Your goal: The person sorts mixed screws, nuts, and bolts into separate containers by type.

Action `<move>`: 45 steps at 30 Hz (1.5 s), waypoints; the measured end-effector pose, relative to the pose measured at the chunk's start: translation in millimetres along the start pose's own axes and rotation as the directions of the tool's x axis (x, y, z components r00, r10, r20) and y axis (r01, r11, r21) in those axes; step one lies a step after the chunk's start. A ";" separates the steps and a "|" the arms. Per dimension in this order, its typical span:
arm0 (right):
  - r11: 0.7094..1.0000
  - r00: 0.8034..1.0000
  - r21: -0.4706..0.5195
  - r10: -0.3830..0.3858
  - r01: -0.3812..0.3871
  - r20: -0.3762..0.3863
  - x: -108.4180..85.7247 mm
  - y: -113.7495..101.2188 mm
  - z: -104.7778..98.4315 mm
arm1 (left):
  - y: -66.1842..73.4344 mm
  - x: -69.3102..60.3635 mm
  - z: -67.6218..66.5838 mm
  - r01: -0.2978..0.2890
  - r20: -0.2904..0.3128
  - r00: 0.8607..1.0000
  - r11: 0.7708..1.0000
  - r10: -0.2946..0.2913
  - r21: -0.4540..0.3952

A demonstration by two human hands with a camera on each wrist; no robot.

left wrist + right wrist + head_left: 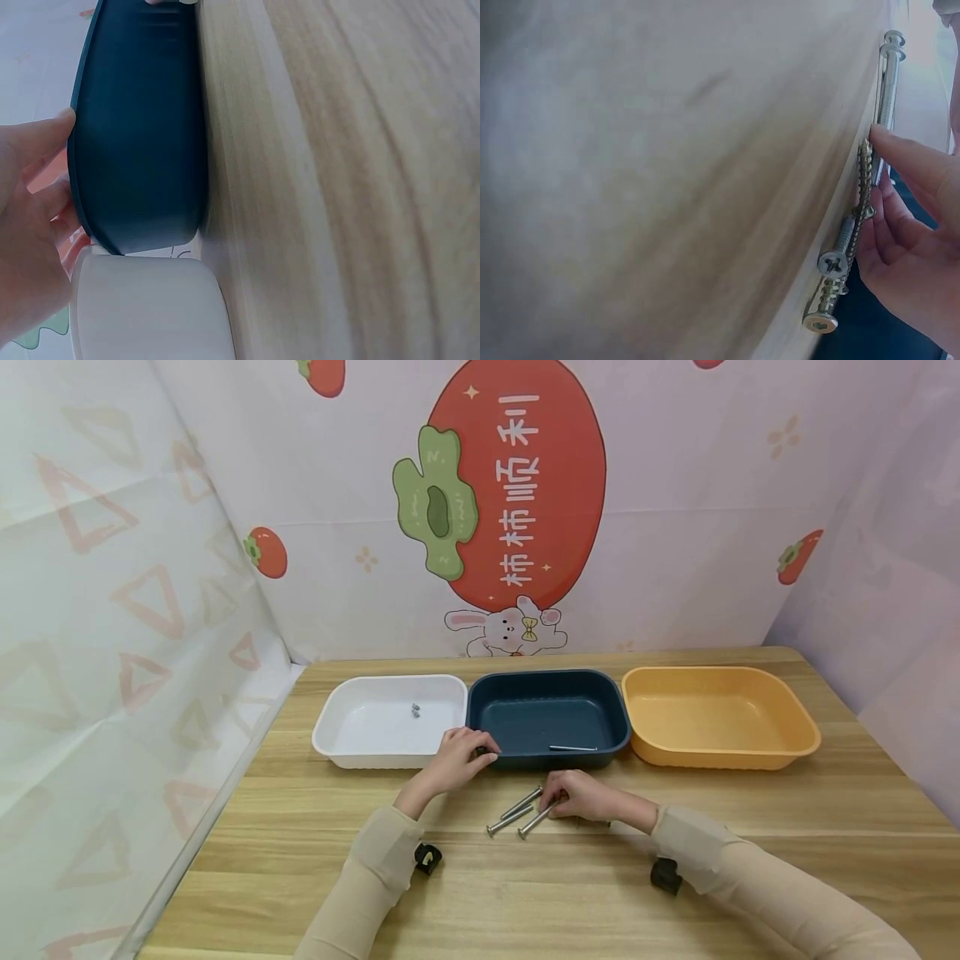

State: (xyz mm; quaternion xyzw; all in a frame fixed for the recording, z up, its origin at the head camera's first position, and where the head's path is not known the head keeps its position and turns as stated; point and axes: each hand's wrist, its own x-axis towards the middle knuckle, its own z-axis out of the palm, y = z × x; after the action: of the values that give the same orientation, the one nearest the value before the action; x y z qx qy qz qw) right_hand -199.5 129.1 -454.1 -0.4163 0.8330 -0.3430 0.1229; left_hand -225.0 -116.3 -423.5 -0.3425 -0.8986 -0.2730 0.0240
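My left hand (pixel 459 755) is at the near left corner of the dark blue tray (pixel 551 760); in the left wrist view its thumb and fingers hold the tray's rim (pixel 73 142). On the table my right hand (pixel 581 795) pinches the end of a long silver bolt (pixel 532 823), whose head points toward the front left. Two similar bolts (pixel 521 802) (pixel 510 821) lie just left of it. The right wrist view shows the right hand (pixel 911 217) beside bolt shafts (pixel 889 90) and several threaded screws (pixel 832 264), mostly hidden from the head view.
A white tray (pixel 390 761) on the left holds small metal pieces (pixel 416 710). One long bolt (pixel 573 748) lies inside the dark blue tray. An orange tray (pixel 723 760) stands at the right, and a printed cloth (pixel 675 585) hangs behind the table.
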 end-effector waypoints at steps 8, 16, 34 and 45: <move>0.998 0.998 0.054 -0.026 0.023 0.055 0.4 2.7 -2.8 | 0.0 0.3 -0.2 -0.002 -0.001 1.000 1.000 0.002 0.005; 1.000 0.998 0.025 -0.020 0.018 0.053 -0.2 -0.6 -4.4 | 1.7 -0.3 -0.8 0.000 -0.003 1.000 1.000 0.000 0.004; 0.998 0.998 0.005 -0.056 0.056 -0.014 -7.9 -9.6 -19.0 | -0.5 0.2 -0.5 0.002 0.006 1.000 1.000 -0.002 -0.010; 1.000 1.000 -0.010 0.002 -0.002 -0.028 -10.1 -21.6 -30.4 | -0.8 0.3 -0.2 0.008 0.015 1.000 1.000 -0.008 -0.020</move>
State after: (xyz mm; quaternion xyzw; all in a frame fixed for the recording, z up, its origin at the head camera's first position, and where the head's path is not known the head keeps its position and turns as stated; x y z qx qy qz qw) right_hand -195.0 142.2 -418.0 -0.4111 0.8369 -0.3444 0.1093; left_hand -225.7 -116.7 -423.7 -0.3413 -0.8973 -0.2796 0.0128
